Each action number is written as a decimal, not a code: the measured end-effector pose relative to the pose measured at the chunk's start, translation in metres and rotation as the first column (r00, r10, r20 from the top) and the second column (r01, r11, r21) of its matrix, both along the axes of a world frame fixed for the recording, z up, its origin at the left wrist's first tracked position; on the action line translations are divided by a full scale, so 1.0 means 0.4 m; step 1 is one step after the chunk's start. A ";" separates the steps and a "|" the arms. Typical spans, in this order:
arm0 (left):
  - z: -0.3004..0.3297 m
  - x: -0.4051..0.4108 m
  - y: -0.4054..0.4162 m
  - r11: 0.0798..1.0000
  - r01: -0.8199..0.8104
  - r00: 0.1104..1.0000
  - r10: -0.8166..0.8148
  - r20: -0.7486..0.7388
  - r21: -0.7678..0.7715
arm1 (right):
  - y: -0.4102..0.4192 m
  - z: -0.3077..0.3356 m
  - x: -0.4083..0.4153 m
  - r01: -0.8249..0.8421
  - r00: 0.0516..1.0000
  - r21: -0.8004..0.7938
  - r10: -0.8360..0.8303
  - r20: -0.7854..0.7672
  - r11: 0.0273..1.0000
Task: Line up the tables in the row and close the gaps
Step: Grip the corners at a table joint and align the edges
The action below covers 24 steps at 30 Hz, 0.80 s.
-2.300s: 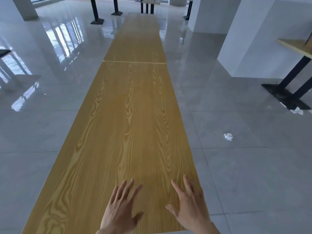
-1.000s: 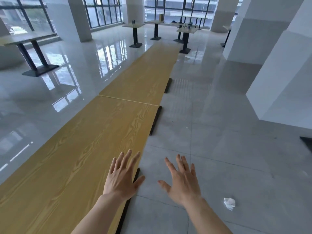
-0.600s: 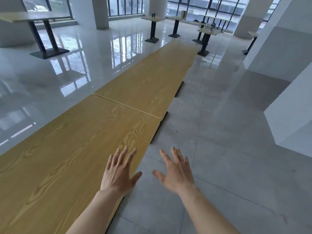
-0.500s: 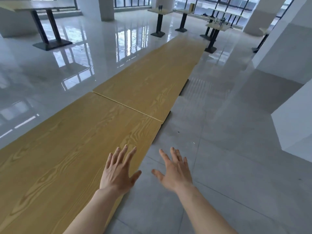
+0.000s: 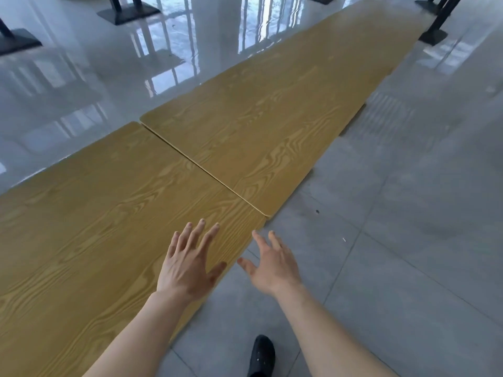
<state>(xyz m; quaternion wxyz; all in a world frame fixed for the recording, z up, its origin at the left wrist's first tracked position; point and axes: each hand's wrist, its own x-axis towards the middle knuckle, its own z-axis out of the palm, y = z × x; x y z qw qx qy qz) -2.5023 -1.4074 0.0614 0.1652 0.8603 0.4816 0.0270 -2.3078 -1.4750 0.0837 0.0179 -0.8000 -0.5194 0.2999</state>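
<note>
A row of yellow wood-grain tables runs from lower left to upper right. The near table [image 5: 89,213] meets the second table [image 5: 253,126] at a thin dark seam; the second table's right corner juts slightly past the near one. A third table [image 5: 362,31] continues the row farther off. My left hand [image 5: 190,265] hovers open over the near table's right edge, fingers spread. My right hand [image 5: 269,265] is open over the floor just right of that edge, holding nothing.
Glossy grey tiled floor [image 5: 408,240] lies to the right of the row. My dark shoe [image 5: 261,355] is at the bottom. Black table bases stand at the upper left [image 5: 128,10] and upper right [image 5: 432,36].
I have stepped from the row's end to its right side and forward along it. The view has tipped down, so the seam between the first two tables is now close ahead. Both hands stay open.
</note>
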 end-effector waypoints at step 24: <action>-0.199 0.170 0.046 0.992 -0.119 0.993 0.118 -0.029 -0.044 | 0.190 -0.231 0.037 0.790 0.226 -0.284 -0.687 -0.690 0.544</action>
